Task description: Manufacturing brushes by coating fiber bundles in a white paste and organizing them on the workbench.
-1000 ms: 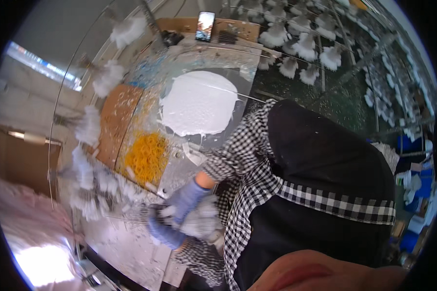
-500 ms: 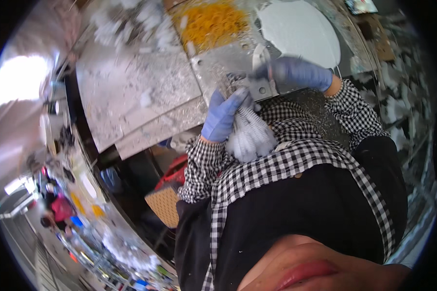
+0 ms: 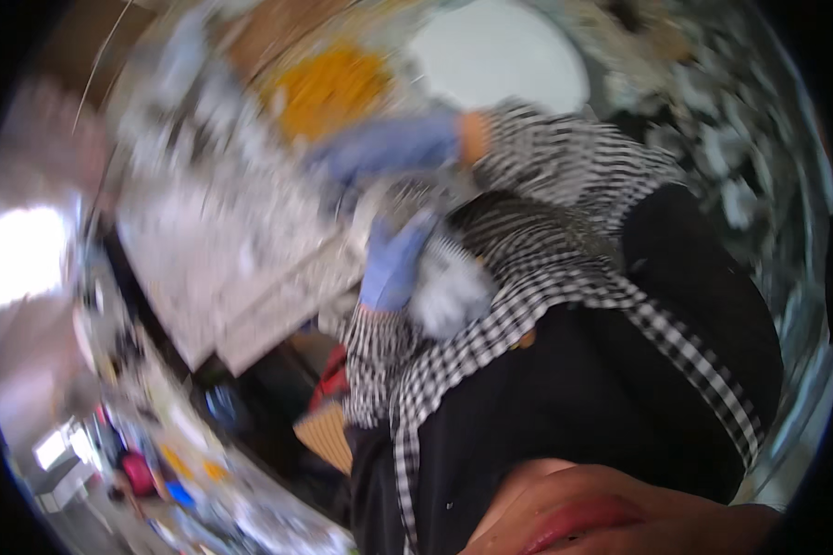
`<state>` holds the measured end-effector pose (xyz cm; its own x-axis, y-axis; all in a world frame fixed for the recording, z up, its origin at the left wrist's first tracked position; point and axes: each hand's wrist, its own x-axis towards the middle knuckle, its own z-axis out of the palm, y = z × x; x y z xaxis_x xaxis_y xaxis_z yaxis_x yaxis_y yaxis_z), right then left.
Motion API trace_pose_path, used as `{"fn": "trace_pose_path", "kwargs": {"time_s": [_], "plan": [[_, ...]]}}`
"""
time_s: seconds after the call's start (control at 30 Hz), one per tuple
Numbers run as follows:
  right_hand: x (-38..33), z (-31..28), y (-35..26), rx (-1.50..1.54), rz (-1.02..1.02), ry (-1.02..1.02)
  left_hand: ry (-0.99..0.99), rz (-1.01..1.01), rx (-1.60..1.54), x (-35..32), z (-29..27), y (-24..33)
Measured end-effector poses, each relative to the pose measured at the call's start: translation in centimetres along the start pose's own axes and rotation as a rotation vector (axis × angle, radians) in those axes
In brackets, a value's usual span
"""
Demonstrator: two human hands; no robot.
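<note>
Grip of L hand [image 3: 396, 264] closed round wht brushes [image 3: 449, 294]; R hand [image 3: 393, 148] blurred, unclear.

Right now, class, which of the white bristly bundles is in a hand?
The white bristly bundle in the blue-gloved left hand; the other bundles, at upper left and far right, are apart.

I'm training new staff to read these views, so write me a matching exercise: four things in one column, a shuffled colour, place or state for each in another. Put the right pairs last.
Column one
1. Bristly bundle
2. Right hand
3. Heaped pile
4. Flat round patch

Column two
A. Orange-yellow
B. White, reaching the picture's top edge
C. Held in the left hand
D. Blue-gloved and blurred

Right pairs: 1-C; 2-D; 3-A; 4-B
</note>
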<state>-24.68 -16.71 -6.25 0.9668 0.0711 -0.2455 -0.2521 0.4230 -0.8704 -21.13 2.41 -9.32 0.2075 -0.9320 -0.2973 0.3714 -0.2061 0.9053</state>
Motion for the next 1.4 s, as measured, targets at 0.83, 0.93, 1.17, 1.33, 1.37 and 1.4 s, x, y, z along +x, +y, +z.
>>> {"fn": "trace_pose_path", "kwargs": {"time_s": [0.83,0.93,1.17,1.33,1.37,1.4], "plan": [[0.2,-9.5,-9.0,-1.745,-0.639,0.974,-0.161,-0.109,-0.059,3.6,-0.2,-0.1],[2.2,-8.1,-6.7,-1.571,-0.592,0.746,-0.197,-0.090,-0.034,3.6,-0.5,-0.4],[2.9,-5.0,-7.8,-1.571,-0.752,0.728,-0.206,-0.089,-0.034,3.0,0.3,-1.1],[2.7,-2.3,-8.5,-1.599,-0.768,0.640,-0.214,-0.064,-0.074,2.4,-0.5,-1.2],[2.8,-1.8,-8.6,-1.595,-0.779,0.628,-0.216,-0.053,-0.082,2.1,-0.8,-1.2],[3.0,-1.4,-8.7,-1.595,-0.788,0.608,-0.217,-0.034,-0.096,1.8,-1.2,-1.1]]}}
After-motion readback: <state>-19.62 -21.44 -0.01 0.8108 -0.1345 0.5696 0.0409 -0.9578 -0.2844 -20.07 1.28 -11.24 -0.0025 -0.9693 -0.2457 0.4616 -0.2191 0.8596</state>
